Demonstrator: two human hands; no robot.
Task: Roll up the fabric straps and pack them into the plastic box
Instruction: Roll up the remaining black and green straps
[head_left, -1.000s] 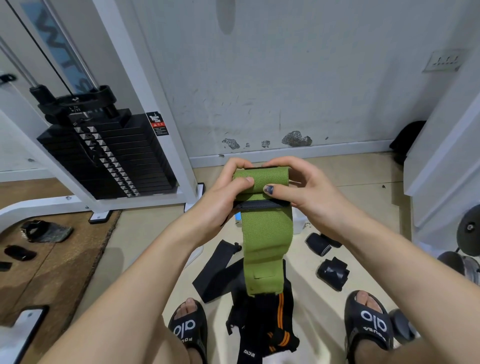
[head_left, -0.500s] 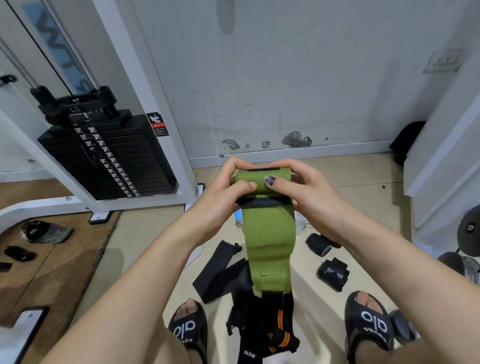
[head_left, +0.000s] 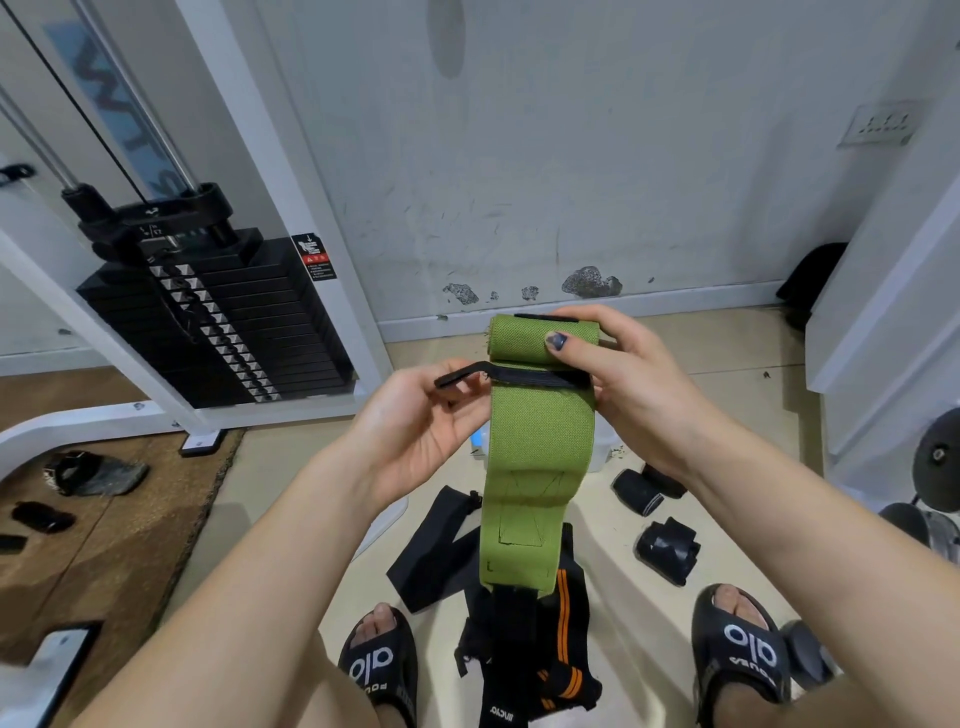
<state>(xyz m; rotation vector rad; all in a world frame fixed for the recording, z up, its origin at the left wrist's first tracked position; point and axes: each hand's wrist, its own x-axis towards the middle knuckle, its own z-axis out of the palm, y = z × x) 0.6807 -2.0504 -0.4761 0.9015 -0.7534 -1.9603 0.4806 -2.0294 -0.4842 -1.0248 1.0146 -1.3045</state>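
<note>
I hold a green fabric strap (head_left: 537, 441) in front of me, its top end rolled into a short cylinder and the rest hanging down. My right hand (head_left: 623, 384) grips the roll, thumb on its front. My left hand (head_left: 415, 421) pinches the free end of a thin black band (head_left: 462, 375) that runs across the strap just under the roll. On the floor below lie flat black straps (head_left: 436, 551) and a black strap with orange stripes (head_left: 563, 639). The plastic box (head_left: 602, 449) is mostly hidden behind the green strap.
Two rolled black straps (head_left: 644, 491) (head_left: 667, 551) lie on the floor to the right. A weight-stack machine (head_left: 218, 317) stands at the left, a white wall ahead, white furniture at the right. My feet in black slides (head_left: 382, 670) (head_left: 743, 644) flank the strap pile.
My left hand has come off the roll and pulled the black band's end out to the left. The roll has grown slightly and the hanging tail is shorter.
</note>
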